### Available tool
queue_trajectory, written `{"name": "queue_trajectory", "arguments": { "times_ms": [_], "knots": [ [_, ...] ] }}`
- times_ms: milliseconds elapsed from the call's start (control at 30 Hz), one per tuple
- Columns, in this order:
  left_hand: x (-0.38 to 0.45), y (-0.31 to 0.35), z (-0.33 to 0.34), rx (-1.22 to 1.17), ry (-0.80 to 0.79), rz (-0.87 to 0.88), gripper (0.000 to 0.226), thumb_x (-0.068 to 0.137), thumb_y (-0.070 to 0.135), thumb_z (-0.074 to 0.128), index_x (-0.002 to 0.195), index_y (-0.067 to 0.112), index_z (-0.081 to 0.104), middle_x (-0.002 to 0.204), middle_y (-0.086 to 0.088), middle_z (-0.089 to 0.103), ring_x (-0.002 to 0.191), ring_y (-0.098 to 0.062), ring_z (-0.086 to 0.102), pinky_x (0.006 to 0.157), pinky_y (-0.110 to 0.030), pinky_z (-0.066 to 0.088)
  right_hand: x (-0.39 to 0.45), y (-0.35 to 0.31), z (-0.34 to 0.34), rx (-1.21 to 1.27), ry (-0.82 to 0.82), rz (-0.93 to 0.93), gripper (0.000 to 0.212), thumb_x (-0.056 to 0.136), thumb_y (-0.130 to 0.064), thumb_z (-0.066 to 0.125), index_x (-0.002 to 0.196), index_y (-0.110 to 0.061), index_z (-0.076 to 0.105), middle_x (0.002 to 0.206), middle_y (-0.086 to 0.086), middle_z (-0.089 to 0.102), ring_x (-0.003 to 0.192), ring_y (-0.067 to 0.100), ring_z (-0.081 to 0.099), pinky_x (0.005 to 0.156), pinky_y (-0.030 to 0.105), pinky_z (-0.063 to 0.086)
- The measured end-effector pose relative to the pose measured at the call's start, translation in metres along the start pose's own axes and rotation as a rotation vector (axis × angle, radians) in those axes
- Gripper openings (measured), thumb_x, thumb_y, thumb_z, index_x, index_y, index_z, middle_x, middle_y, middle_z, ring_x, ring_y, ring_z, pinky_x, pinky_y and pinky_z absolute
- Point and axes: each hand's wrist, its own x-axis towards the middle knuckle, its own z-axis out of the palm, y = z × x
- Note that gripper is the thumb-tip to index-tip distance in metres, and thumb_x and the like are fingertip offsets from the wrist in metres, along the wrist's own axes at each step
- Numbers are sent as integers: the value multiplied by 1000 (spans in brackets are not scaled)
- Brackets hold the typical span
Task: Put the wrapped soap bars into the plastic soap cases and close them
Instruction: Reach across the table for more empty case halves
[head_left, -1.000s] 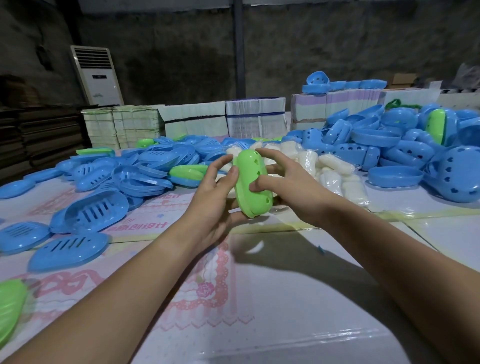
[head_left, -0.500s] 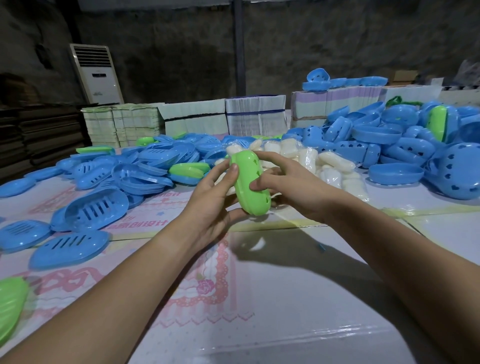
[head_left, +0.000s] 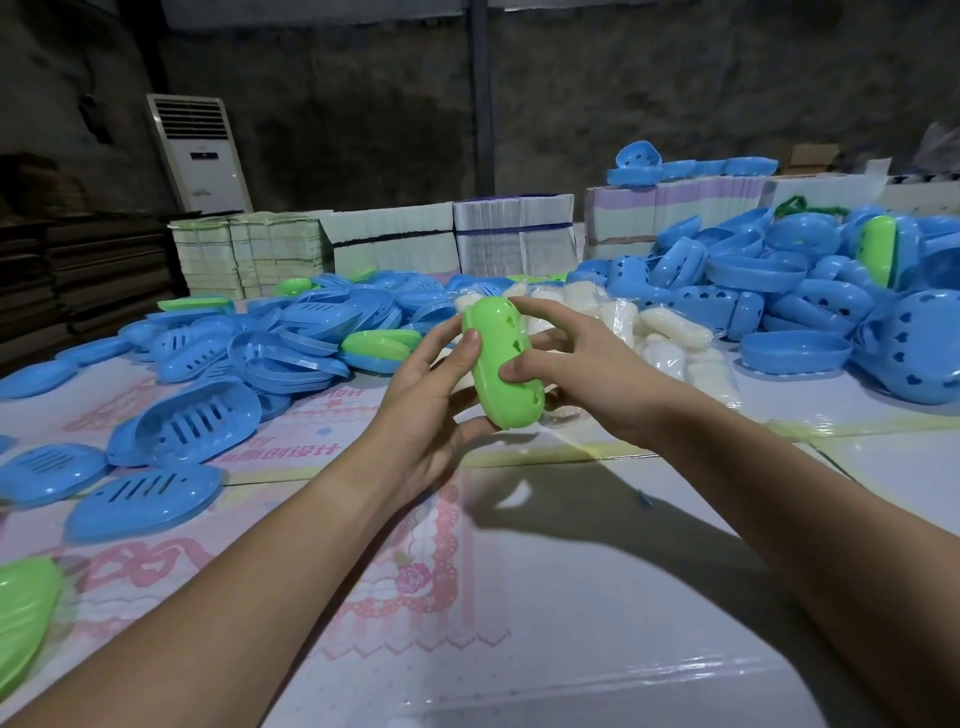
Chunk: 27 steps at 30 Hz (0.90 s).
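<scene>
A closed green soap case (head_left: 500, 358) is held in the air above the table, tilted with its far end up and left. My left hand (head_left: 426, 400) cups it from below and the left, thumb pressed on its top edge. My right hand (head_left: 582, 374) grips it from the right, thumb on its side and fingers over its far end. Behind the hands lies a pile of wrapped white soap bars (head_left: 670, 330). What is inside the case is hidden.
Blue slotted case halves (head_left: 192, 415) and a heap of them (head_left: 291, 338) cover the left. Blue case halves with heart holes (head_left: 831, 306) pile up at the right. A green half (head_left: 21, 613) lies at the left edge. Stacked cartons (head_left: 447, 244) line the back.
Both hands have turned the green case, tilting its top end to the left and raising it slightly. Its side with small holes now faces up.
</scene>
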Motion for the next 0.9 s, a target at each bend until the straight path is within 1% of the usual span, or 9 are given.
{"name": "queue_trajectory", "arguments": {
  "times_ms": [100,233,300,367,467,600,767,833,900],
  "knots": [
    [1,-1,0,38,3,36,51,82,32,69,131,22,61,102,0,78,87,-23,76,61,-42,61,1,1,3,-20,27,3,72,60,-32,79,127,-44,55,99,2,71,80,19,72,70,38,56],
    [1,-2,0,34,2,43,47,84,29,70,130,25,62,102,-1,78,89,-23,76,64,-42,61,0,0,6,-32,37,0,72,59,-33,78,126,-45,53,106,1,67,85,21,73,75,46,59],
    [1,-2,-1,31,6,55,45,81,27,72,125,29,64,104,-2,77,91,-23,76,65,-42,61,0,0,7,-35,44,-4,73,59,-34,77,126,-46,52,109,0,66,86,20,73,75,46,59],
    [2,-2,-3,29,-10,74,44,81,25,73,123,33,64,105,-3,77,93,-23,75,67,-41,61,-1,1,7,-19,51,-16,73,60,-34,77,127,-46,51,109,0,65,84,17,73,71,40,60],
    [0,0,-5,4,-91,45,52,83,23,71,132,34,59,108,-3,78,97,-20,75,69,-38,62,-1,0,5,4,48,-45,69,62,-34,78,126,-44,53,109,1,65,82,14,73,63,27,58],
    [-2,3,-6,-17,-167,-42,63,83,22,70,143,34,53,117,-6,75,102,-21,74,70,-39,62,-1,1,-1,-27,12,-47,68,63,-35,79,125,-44,54,109,3,65,82,16,73,69,37,58],
    [-2,1,-4,-36,-155,-12,59,83,19,69,138,35,55,114,-7,76,102,-23,74,71,-41,62,-1,2,-2,9,6,-69,67,65,-25,78,126,-40,56,106,0,69,83,9,72,62,18,52],
    [-1,-1,-4,-57,-142,-8,56,83,20,70,135,36,58,113,-7,76,102,-22,74,72,-41,62,-1,1,-3,21,4,-65,66,65,-25,78,126,-40,57,107,1,69,85,12,72,65,23,55],
    [0,-2,-3,-75,-131,-9,53,82,20,71,132,36,60,112,-7,77,101,-23,75,72,-42,62,0,2,-3,16,5,-57,66,65,-26,77,125,-41,57,108,2,69,87,17,73,73,35,60]
  ]
}}
